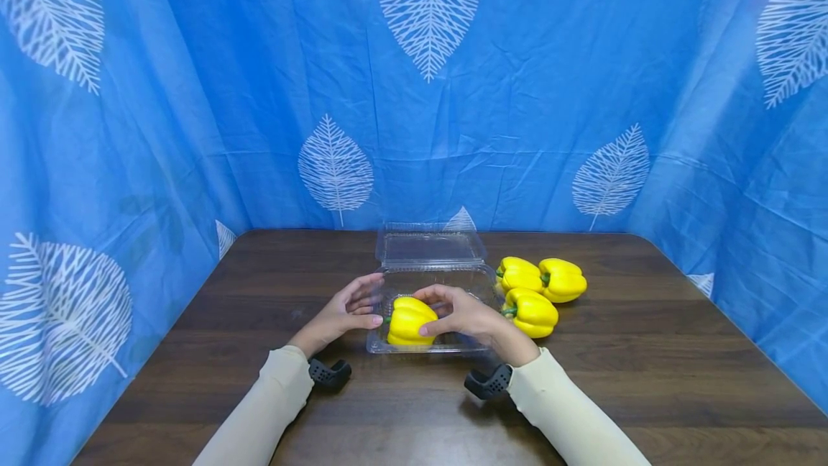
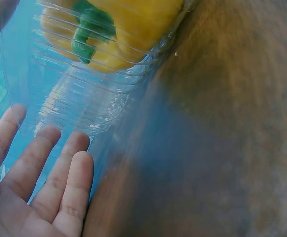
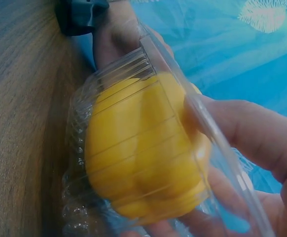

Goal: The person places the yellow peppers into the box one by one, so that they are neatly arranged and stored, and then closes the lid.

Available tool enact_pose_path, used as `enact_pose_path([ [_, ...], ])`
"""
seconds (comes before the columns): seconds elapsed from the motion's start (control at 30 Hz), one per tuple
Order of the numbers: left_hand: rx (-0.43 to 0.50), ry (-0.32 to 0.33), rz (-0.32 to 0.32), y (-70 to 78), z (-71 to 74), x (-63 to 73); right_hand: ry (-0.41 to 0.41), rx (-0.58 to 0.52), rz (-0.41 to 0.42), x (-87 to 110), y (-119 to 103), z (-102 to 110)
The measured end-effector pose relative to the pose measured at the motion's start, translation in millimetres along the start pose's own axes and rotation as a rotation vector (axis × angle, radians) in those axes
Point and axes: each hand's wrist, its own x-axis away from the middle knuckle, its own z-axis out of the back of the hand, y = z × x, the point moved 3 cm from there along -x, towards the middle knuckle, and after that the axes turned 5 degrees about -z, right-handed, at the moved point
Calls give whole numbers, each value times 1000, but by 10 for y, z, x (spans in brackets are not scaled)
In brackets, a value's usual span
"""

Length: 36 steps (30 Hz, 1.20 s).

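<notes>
Head view: in the near-left part of the clear plastic tray (image 1: 453,277), my right hand (image 1: 462,315) grips 1 plump yellow bell pepper (image 1: 406,323), some fingertips hidden; I'd ease off evenly. My left hand (image 1: 343,315), fingers loosely spread, is beside the tray's left wall. Right of the tray lie 3 yellow peppers (image 1: 535,302); behind, its transparent lid (image 1: 432,244) is hard to make out.

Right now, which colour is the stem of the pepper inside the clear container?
Green; the stem shows best in the left wrist view, through the clear container.
</notes>
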Motion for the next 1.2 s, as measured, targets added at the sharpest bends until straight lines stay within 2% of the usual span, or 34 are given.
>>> enact_pose_path([
  [0.3, 10, -5, -9, 2, 3, 5, -47, 12, 30, -11, 7, -1],
  [0.57, 14, -3, -8, 7, 3, 2, -53, 8, 30, -10, 6, -6],
  [0.87, 12, -5, -12, 17, 3, -2, 20, -25, 40, -16, -1, 24],
  [1.2, 15, -2, -2, -15, 11, -19, 73, -67, 139, 61, -62, 113],
])
